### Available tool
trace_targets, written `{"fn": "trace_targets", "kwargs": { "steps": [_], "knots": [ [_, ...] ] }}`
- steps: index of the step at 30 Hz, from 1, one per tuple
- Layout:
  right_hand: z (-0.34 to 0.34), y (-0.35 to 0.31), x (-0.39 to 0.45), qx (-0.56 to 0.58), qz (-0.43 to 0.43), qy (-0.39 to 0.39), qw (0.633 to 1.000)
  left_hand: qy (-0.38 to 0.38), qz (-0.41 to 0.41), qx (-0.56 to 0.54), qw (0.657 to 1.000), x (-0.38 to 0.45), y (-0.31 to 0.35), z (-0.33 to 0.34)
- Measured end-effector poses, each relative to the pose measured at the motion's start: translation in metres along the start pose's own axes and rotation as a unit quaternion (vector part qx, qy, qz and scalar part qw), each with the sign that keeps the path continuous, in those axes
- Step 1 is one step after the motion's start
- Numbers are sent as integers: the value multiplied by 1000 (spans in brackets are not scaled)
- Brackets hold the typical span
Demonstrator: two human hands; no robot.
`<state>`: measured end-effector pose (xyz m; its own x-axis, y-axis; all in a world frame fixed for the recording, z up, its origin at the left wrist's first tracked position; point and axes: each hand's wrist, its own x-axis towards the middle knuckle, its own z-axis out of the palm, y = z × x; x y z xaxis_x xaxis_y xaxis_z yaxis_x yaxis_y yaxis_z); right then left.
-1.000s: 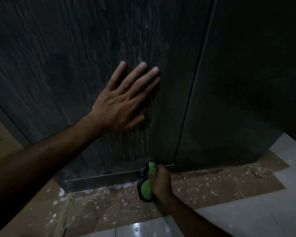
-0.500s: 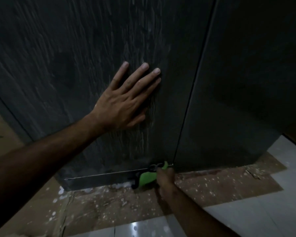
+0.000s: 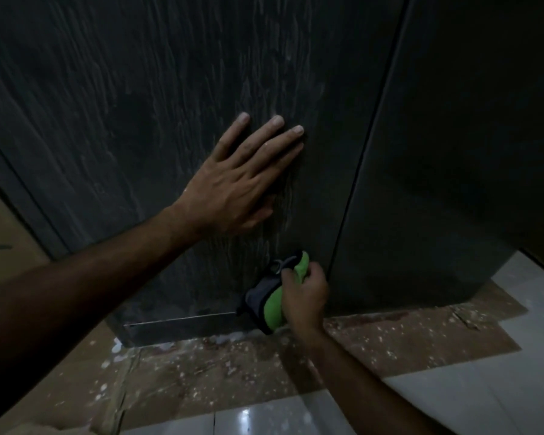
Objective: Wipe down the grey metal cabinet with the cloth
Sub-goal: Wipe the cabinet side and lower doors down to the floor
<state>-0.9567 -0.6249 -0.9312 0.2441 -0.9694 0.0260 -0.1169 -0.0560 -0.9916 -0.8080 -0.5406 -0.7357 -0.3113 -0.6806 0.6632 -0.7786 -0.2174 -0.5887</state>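
Your left hand [image 3: 233,183] lies flat against the front of the tall grey metal cabinet [image 3: 139,120], fingers straight and slightly fanned, palm pressed to the panel about midway across it. Your right hand [image 3: 303,296] is lower down, its fingers curled around a bunched green and dark grey cloth [image 3: 272,298], which it holds against the bottom of that same panel, just left of the vertical seam [image 3: 358,183] where the front meets the darker side face. The cloth's green part sits under your fingers; its grey part sticks out to the left, touching the metal right above the cabinet's shiny base strip [image 3: 182,324].

The front panel is covered in pale streaks running mostly up and down, thickest around and above your left hand. The side face to the right looks smoother and darker.

The cabinet stands on a flat brown cardboard sheet [image 3: 233,372] spattered with white flecks, with a crease or tear near its left part. Beyond the cardboard, glossy pale floor tiles [image 3: 453,387] show at the lower right and catch a spot of light.
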Motion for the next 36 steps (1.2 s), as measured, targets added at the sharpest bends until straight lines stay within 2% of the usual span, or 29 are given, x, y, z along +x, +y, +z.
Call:
{"fn": "trace_targets", "kwargs": {
  "steps": [2,6,8,10,11,14,15,17,19,20,21,24,27,29,31,32,33,34,36],
  "knots": [
    [-8,-3,-5,-13,-28,-18,999,14,-7,-18,1000,0,-4,-6],
    [-2,11,-17,-104,61,-154,981,20,-20,-47,999,0,-6,-17],
    [-1,-4,-14,-102,65,-132,984,38,-23,-47,998,-1,-11,-21],
    [-4,-41,-7,-33,-3,-64,997,54,-45,-48,996,-1,-22,-23],
    [-7,-63,-3,-6,-67,-29,997,65,-59,-46,995,-1,-28,-23],
    [-16,-116,5,8,-278,60,959,86,-85,-37,992,1,-37,-25],
    [-18,-121,5,-15,-322,57,945,88,-84,-37,992,1,-37,-26],
    [-19,-105,-4,-133,-386,-18,913,88,-80,-43,992,2,-36,-27],
    [-23,-82,-17,-280,-435,-93,851,88,-81,-44,992,2,-37,-28],
    [-27,-76,-17,-301,-454,-100,833,91,-86,-39,991,3,-37,-29],
    [-30,-81,-11,-281,-462,-87,837,94,-92,-32,991,4,-39,-29],
    [-28,-138,15,-166,-481,49,860,101,-116,-20,988,9,-45,-29],
    [-20,-187,31,-132,-504,118,845,106,-131,-9,986,13,-49,-30],
    [-19,-179,28,-189,-563,93,799,110,-133,-11,985,16,-51,-32],
    [-25,-154,21,-269,-629,37,729,111,-135,-14,984,19,-53,-33],
    [-33,-148,19,-301,-643,13,704,112,-137,-13,984,20,-54,-34],
    [-41,-152,20,-310,-649,2,695,114,-140,-12,984,21,-56,-36],
    [-47,-167,26,-292,-647,14,704,118,-145,-12,982,24,-58,-38],
    [-51,-218,43,-206,-614,99,755,130,-162,-12,978,31,-62,-44]
  ]
}}
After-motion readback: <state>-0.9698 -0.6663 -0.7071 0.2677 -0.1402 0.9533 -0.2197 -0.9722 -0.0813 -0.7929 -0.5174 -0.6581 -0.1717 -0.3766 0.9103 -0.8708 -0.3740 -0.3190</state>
